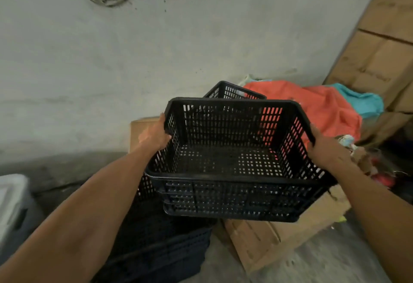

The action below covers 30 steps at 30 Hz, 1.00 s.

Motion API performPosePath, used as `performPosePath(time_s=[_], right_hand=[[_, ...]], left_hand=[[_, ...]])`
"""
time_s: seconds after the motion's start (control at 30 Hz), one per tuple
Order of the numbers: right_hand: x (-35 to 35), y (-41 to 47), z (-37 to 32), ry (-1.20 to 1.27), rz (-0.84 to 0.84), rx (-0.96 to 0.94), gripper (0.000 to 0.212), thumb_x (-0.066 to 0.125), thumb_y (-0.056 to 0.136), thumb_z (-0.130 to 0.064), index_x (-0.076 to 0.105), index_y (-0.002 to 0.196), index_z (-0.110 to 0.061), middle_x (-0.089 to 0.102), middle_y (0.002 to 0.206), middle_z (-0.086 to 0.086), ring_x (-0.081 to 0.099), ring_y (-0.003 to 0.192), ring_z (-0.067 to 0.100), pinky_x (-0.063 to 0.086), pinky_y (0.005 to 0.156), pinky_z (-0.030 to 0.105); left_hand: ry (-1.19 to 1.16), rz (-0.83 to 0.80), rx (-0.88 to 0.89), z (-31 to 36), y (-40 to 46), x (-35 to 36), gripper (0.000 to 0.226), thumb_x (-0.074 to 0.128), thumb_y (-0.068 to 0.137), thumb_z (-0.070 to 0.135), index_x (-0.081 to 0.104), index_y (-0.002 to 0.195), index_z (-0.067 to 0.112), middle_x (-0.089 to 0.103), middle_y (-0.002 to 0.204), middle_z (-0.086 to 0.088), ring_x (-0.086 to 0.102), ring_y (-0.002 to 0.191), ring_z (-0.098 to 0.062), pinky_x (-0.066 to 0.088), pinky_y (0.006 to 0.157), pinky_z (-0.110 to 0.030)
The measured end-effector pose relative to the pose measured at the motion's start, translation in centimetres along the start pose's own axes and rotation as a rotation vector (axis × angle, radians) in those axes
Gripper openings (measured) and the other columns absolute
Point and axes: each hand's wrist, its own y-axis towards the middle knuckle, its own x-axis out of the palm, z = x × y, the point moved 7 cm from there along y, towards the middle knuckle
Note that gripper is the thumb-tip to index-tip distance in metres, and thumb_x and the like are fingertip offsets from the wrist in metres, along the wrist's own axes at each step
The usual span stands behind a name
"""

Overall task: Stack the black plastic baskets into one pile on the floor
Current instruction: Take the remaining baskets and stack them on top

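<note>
Black plastic basket (234,162) held up in mid-air, level, open side up, empty. Looks like more than one nested together: extra rims visible along the near wall. Left hand (156,134) clamped on left rim, right hand (324,146) clamped on right rim; opposite-side grip probably for balance and to keep it square for nesting. Darker pile of baskets (161,249) on floor (324,260) below left, partly under left forearm, likely the target stack; held basket above and slightly right of it, not touching. Another black basket (232,91) behind, tilted against orange bag (312,108), not stacked yet. Cardboard box (279,238) just beside pile, under held basket. Next probably shift left, lower straight down; misaligned corners could jam.
</note>
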Motion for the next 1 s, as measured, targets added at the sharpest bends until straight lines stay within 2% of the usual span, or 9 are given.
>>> performPosePath(time_s=[0.07, 0.23, 0.3, 0.37, 0.4, 0.57, 0.73, 0.9, 1.0], right_hand=[[1.9, -0.8, -3.7, 0.031, -0.015, -0.030, 0.060, 0.042, 0.098, -0.037, 0.020, 0.154, -0.033, 0.064, 0.115, 0.031, 0.062, 0.106, 0.047, 0.046, 0.095, 0.055], [7.6, -3.3, -12.8, 0.033, -0.144, -0.129, 0.068, 0.043, 0.099, -0.039, 0.010, 0.158, -0.031, 0.065, 0.117, 0.028, 0.062, 0.104, 0.044, 0.050, 0.087, 0.048], [9.4, -4.3, -16.2, -0.018, -0.159, -0.170, 0.070, 0.041, 0.100, -0.039, 0.006, 0.159, -0.030, 0.068, 0.105, 0.025, 0.064, 0.091, 0.039, 0.050, 0.078, 0.044], [10.5, -4.9, -19.2, -0.033, -0.171, -0.185, 0.068, 0.038, 0.100, -0.039, 0.002, 0.158, -0.033, 0.067, 0.087, 0.018, 0.059, 0.070, 0.031, 0.046, 0.064, 0.038], [10.9, -5.0, -20.7, -0.014, -0.178, -0.189, 0.067, 0.037, 0.101, -0.039, 0.002, 0.158, -0.035, 0.064, 0.084, 0.016, 0.057, 0.066, 0.030, 0.044, 0.059, 0.036], [12.1, -4.8, -25.9, 0.000, -0.184, -0.201, 0.065, 0.036, 0.100, -0.042, 0.001, 0.155, -0.045, 0.063, 0.110, 0.023, 0.062, 0.097, 0.040, 0.045, 0.074, 0.043], [12.9, -4.8, -26.9, -0.008, -0.190, -0.225, 0.064, 0.034, 0.101, -0.046, -0.001, 0.154, -0.049, 0.061, 0.111, 0.023, 0.060, 0.097, 0.040, 0.040, 0.071, 0.042], [12.7, -4.9, -26.6, 0.003, -0.199, -0.236, 0.065, 0.035, 0.101, -0.046, -0.002, 0.153, -0.050, 0.059, 0.118, 0.026, 0.060, 0.102, 0.041, 0.043, 0.076, 0.045], [13.0, -5.2, -26.3, 0.000, -0.207, -0.243, 0.065, 0.035, 0.101, -0.045, -0.004, 0.153, -0.051, 0.060, 0.118, 0.026, 0.060, 0.102, 0.042, 0.041, 0.075, 0.045]], left_hand=[[-0.015, 0.019, -0.032, -4.0, -0.6, -1.4, 0.076, 0.065, 0.090, 0.022, 0.021, 0.151, 0.024, 0.057, 0.127, -0.018, 0.056, 0.113, -0.039, 0.047, 0.085, -0.047], [0.078, -0.004, -0.171, -14.5, -3.5, -3.2, 0.076, 0.064, 0.088, 0.026, 0.020, 0.151, 0.026, 0.064, 0.118, -0.020, 0.060, 0.106, -0.041, 0.050, 0.082, -0.048], [0.094, 0.002, -0.228, -18.2, -4.9, -4.0, 0.073, 0.063, 0.089, 0.027, 0.021, 0.148, 0.029, 0.065, 0.113, -0.019, 0.063, 0.101, -0.039, 0.051, 0.075, -0.045], [0.092, 0.020, -0.268, -21.3, -6.1, -4.9, 0.070, 0.062, 0.089, 0.027, 0.022, 0.146, 0.031, 0.066, 0.107, -0.018, 0.064, 0.095, -0.038, 0.048, 0.066, -0.040], [0.092, 0.031, -0.284, -22.7, -6.7, -5.4, 0.069, 0.061, 0.088, 0.026, 0.022, 0.145, 0.031, 0.066, 0.104, -0.017, 0.065, 0.092, -0.038, 0.047, 0.064, -0.039], [0.101, 0.067, -0.330, -27.3, -9.4, -7.2, 0.077, 0.059, 0.090, 0.024, 0.013, 0.152, 0.030, 0.066, 0.111, -0.020, 0.064, 0.095, -0.040, 0.046, 0.067, -0.040], [0.112, 0.082, -0.383, -27.9, -11.4, -7.5, 0.081, 0.056, 0.092, 0.022, 0.006, 0.156, 0.029, 0.064, 0.119, -0.020, 0.062, 0.101, -0.040, 0.047, 0.073, -0.044], [0.137, 0.062, -0.431, -27.3, -12.6, -7.5, 0.082, 0.055, 0.092, 0.019, 0.004, 0.156, 0.028, 0.064, 0.116, -0.022, 0.062, 0.100, -0.040, 0.044, 0.072, -0.043], [0.140, 0.061, -0.442, -27.3, -13.2, -7.5, 0.083, 0.055, 0.093, 0.019, 0.003, 0.157, 0.028, 0.064, 0.115, -0.022, 0.062, 0.100, -0.040, 0.049, 0.078, -0.047]])
